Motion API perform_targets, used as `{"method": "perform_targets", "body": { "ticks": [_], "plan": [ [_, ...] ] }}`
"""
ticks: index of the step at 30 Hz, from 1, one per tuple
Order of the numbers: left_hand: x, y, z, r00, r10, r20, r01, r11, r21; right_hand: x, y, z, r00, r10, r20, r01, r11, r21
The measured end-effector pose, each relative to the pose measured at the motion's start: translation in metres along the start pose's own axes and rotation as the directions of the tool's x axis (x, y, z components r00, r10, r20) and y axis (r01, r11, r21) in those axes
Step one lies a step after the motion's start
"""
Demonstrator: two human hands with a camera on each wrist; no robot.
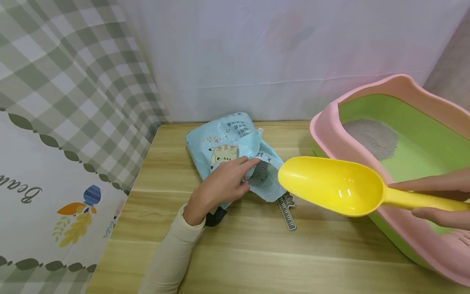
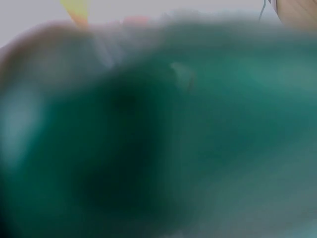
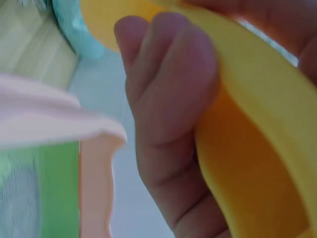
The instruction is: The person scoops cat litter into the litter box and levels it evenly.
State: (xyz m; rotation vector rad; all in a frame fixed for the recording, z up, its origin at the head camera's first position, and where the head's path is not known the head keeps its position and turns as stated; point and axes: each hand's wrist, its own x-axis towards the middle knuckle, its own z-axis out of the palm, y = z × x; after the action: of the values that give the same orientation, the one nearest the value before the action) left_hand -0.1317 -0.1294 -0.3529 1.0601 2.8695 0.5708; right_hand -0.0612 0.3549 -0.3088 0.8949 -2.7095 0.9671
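My left hand (image 1: 228, 179) grips the torn edge of a light blue bag (image 1: 200, 143) lying on the table, its mouth facing right with grey cat litter (image 1: 260, 173) showing inside. The bag fills the left wrist view as a green blur. In my right hand (image 1: 446, 200) is a yellow scoop (image 1: 330, 183), held by its handle, its bowl pointing left toward the bag's mouth. The right wrist view shows curled fingers (image 3: 173, 94) around the scoop's handle (image 3: 257, 64). The bowl looks bare inside. Below my right hand stands a pink and green litter box (image 1: 330, 122).
A pile of grey litter (image 1: 374, 136) lies on the litter box floor. A flat grey keyboard-shaped piece (image 1: 287, 210) sits on the wooden table (image 1: 249, 253) below the bag's mouth. Checked cloth (image 1: 84, 81) hangs at the left and a pale sheet (image 1: 235, 49) behind.
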Motion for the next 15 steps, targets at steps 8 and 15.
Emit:
{"method": "perform_targets", "body": {
  "ticks": [8,15],
  "plan": [
    [0.001,-0.001,0.0,0.999,-0.023,0.024,0.023,1.0,-0.015,0.039,-0.026,0.024,0.961,-0.212,0.177,0.223,0.974,-0.043],
    [0.002,-0.001,0.0,0.999,-0.022,0.03,0.022,1.0,-0.008,0.047,-0.054,0.051,0.975,-0.078,0.207,0.08,0.997,-0.001]
  ]
}}
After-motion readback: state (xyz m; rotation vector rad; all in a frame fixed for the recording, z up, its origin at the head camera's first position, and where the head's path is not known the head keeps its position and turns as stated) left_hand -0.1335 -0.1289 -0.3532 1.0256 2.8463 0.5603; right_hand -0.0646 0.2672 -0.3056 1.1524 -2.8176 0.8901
